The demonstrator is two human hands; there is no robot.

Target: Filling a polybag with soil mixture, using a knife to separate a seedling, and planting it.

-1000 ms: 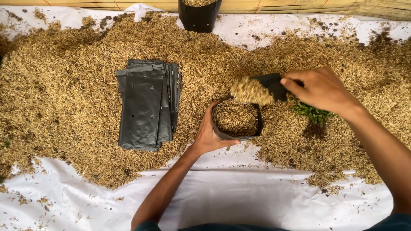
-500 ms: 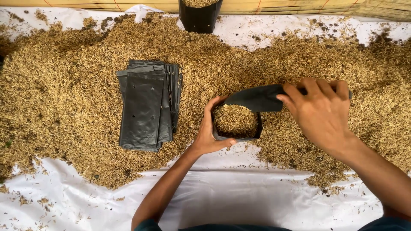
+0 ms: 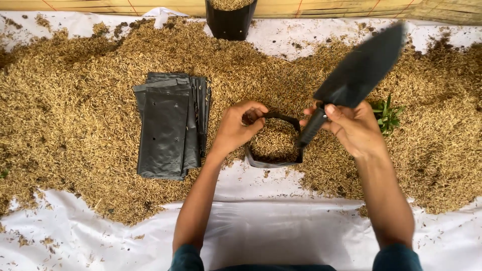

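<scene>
My left hand (image 3: 238, 125) grips the left rim of a small black grow bag (image 3: 274, 161) that stands open and is filled with rice husk (image 3: 275, 140). My right hand (image 3: 354, 128) holds a black trowel (image 3: 362, 68) by its handle, blade raised up and to the right, handle end pointing down at the bag's right rim. The blade looks empty and is motion-blurred. A small green seedling (image 3: 385, 113) lies on the husk just right of my right hand.
A stack of flat black grow bags (image 3: 170, 123) lies to the left on the husk pile (image 3: 75, 100). Another filled black bag (image 3: 230, 17) stands at the top edge. White sheeting (image 3: 281, 226) covers the ground in front of me.
The trowel tipped its load of husk into the bag. It has since swung upright, blade lifted up and right, with my right hand turned over. My left hand stayed on the rim.
</scene>
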